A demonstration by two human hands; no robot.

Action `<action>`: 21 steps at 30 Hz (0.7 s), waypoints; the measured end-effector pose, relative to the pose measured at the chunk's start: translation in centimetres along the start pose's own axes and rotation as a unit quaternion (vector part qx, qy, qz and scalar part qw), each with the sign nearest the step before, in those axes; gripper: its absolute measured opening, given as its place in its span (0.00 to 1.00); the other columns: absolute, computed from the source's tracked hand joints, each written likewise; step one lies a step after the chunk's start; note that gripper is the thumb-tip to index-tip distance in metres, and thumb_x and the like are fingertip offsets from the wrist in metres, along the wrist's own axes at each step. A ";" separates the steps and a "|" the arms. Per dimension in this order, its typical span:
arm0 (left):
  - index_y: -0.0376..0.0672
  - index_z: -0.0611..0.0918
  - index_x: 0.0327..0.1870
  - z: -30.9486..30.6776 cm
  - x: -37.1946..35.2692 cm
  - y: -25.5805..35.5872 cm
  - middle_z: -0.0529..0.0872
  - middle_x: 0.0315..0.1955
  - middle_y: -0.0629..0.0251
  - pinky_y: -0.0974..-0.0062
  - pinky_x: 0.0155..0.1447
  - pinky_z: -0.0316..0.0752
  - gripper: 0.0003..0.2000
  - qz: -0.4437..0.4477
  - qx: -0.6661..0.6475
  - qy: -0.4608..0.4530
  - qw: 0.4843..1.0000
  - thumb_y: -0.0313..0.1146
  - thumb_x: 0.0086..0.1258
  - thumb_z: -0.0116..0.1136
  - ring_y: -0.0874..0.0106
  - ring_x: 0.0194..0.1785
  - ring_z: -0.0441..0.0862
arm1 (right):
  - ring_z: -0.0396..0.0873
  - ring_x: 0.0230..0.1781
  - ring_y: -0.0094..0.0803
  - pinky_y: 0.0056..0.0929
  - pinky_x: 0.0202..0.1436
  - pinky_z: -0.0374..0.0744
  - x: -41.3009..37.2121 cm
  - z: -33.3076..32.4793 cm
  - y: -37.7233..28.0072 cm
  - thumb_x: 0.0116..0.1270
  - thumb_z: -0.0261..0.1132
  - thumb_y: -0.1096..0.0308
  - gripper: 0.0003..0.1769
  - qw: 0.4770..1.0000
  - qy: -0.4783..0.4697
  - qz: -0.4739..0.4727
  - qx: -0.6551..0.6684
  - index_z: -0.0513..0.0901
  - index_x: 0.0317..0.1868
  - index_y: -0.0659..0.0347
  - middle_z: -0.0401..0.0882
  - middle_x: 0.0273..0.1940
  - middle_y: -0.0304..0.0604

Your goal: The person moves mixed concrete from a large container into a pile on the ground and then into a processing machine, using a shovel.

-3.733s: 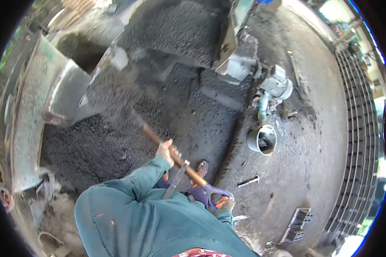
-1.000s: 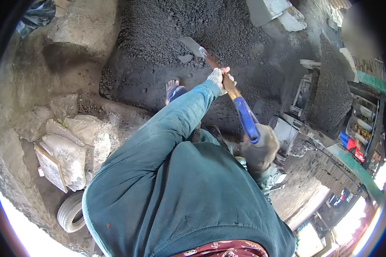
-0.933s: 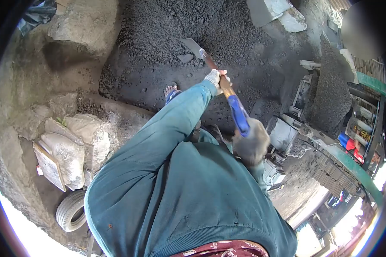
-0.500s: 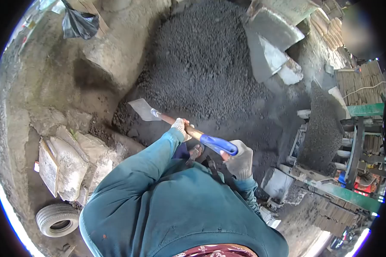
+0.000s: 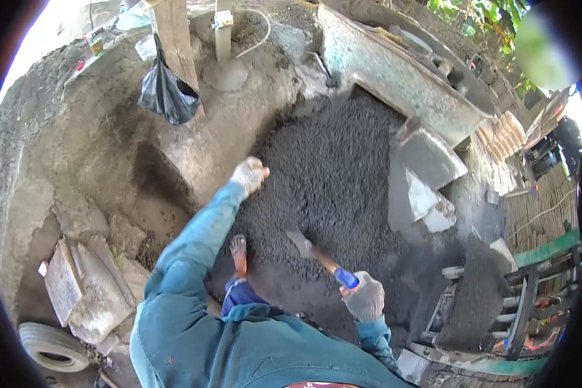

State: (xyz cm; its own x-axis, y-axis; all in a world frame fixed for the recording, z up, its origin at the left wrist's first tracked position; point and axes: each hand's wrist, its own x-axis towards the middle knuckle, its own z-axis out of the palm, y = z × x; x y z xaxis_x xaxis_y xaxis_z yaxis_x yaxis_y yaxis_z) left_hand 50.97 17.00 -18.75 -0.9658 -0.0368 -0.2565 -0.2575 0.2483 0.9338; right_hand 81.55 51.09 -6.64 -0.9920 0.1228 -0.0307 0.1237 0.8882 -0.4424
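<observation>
My right hand, in a pale work glove, is closed round the blue grip of a shovel. Its short wooden shaft slants up and left, and the blade lies against the near part of a heap of dark, damp gravelly mix. Away from the shovel, my left hand, also gloved, is stretched forward over the heap's left edge. Its fingers are curled in, bare fingertips showing, and I see nothing in them. My foot stands at the heap's lower left.
Concrete slabs lean right of the heap, below a long trough-like wall. A black plastic bag hangs from a wooden post. At lower left are stacked slabs and a tire. A green-framed machine stands at right.
My left hand has let go of the shovel shaft and moved forward. The blade has swung right, onto the heap, with my right hand still on the grip. My view has tilted up.
</observation>
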 end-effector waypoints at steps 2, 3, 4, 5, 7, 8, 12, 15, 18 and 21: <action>0.38 0.79 0.60 -5.0 9.4 4.4 0.86 0.53 0.49 0.63 0.59 0.79 0.26 0.112 0.218 0.103 0.964 0.41 0.63 0.67 0.57 0.58 0.84 | 0.86 0.34 0.51 0.46 0.39 0.82 3.1 1.9 -0.4 0.51 0.76 0.60 0.16 0.999 0.001 0.032 -0.004 0.85 0.39 0.57 0.86 0.30 0.51; 0.39 0.80 0.60 -7.3 13.8 7.0 0.85 0.55 0.47 0.63 0.62 0.77 0.26 0.121 0.261 0.134 0.948 0.44 0.64 0.67 0.55 0.60 0.82 | 0.86 0.34 0.52 0.45 0.39 0.82 4.6 2.3 -1.9 0.51 0.76 0.60 0.16 0.998 0.006 0.056 -0.031 0.84 0.37 0.58 0.85 0.29 0.52; 0.40 0.80 0.60 -9.4 17.8 9.9 0.84 0.56 0.45 0.63 0.65 0.75 0.27 0.129 0.303 0.164 0.930 0.47 0.64 0.68 0.54 0.63 0.80 | 0.86 0.34 0.52 0.45 0.39 0.82 5.9 2.4 -3.8 0.51 0.76 0.60 0.15 0.995 0.011 0.082 -0.058 0.84 0.35 0.58 0.85 0.29 0.52; 0.42 0.77 0.64 -11.4 21.5 12.5 0.82 0.58 0.45 0.62 0.65 0.75 0.29 0.143 0.330 0.179 0.916 0.48 0.66 0.65 0.53 0.63 0.80 | 0.86 0.34 0.53 0.45 0.39 0.82 6.9 2.5 -5.2 0.50 0.76 0.60 0.14 0.990 0.012 0.111 -0.085 0.84 0.33 0.58 0.85 0.29 0.53; 0.43 0.68 0.73 -14.6 27.4 17.9 0.81 0.61 0.46 0.61 0.65 0.76 0.34 0.141 0.380 0.201 0.892 0.48 0.67 0.60 0.53 0.63 0.80 | 0.86 0.34 0.53 0.46 0.39 0.82 8.7 3.4 -6.9 0.52 0.74 0.58 0.13 0.986 -0.014 0.138 -0.091 0.84 0.33 0.56 0.85 0.29 0.53; 0.44 0.62 0.77 -15.9 29.5 20.9 0.81 0.62 0.47 0.60 0.65 0.76 0.38 0.126 0.400 0.210 0.883 0.48 0.68 0.58 0.54 0.63 0.81 | 0.86 0.34 0.53 0.46 0.40 0.82 9.7 3.9 -7.9 0.53 0.73 0.57 0.13 0.983 -0.025 0.155 -0.093 0.84 0.33 0.56 0.85 0.29 0.54; 0.46 0.47 0.81 -19.8 35.7 27.8 0.82 0.61 0.53 0.60 0.63 0.77 0.45 0.055 0.473 0.226 0.850 0.46 0.67 0.56 0.58 0.63 0.82 | 0.85 0.33 0.53 0.47 0.39 0.81 12.1 4.4 -12.1 0.52 0.71 0.58 0.11 0.970 -0.041 0.200 -0.133 0.85 0.32 0.52 0.85 0.28 0.51; 0.48 0.44 0.82 -21.7 38.2 30.0 0.82 0.62 0.54 0.59 0.62 0.79 0.45 0.046 0.467 0.233 0.852 0.42 0.66 0.55 0.59 0.61 0.83 | 0.86 0.32 0.49 0.45 0.35 0.81 13.4 5.2 -13.4 0.55 0.69 0.54 0.13 0.962 -0.061 0.211 -0.162 0.84 0.32 0.54 0.85 0.28 0.50; 0.51 0.48 0.82 -22.8 41.1 29.7 0.80 0.64 0.53 0.58 0.64 0.76 0.44 0.053 0.467 0.243 0.848 0.43 0.65 0.55 0.59 0.63 0.82 | 0.86 0.33 0.49 0.46 0.35 0.82 14.6 5.3 -14.2 0.56 0.68 0.53 0.13 0.960 -0.055 0.218 -0.166 0.84 0.32 0.54 0.85 0.29 0.50; 0.51 0.51 0.81 -23.0 40.8 30.0 0.80 0.63 0.52 0.57 0.61 0.77 0.44 0.078 0.508 0.254 0.820 0.46 0.63 0.58 0.59 0.62 0.82 | 0.86 0.33 0.50 0.47 0.36 0.82 15.7 5.2 -14.4 0.58 0.67 0.53 0.14 0.964 -0.044 0.205 -0.164 0.84 0.32 0.54 0.86 0.29 0.50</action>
State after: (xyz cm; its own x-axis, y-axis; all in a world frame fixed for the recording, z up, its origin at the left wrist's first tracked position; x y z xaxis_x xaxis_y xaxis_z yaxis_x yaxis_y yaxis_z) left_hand 3.18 0.68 4.49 -0.9389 -0.2616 0.2237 -0.2212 0.9565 0.1903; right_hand 64.07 37.92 -5.44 -0.8540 0.4687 -0.2260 0.4941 0.8665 -0.0702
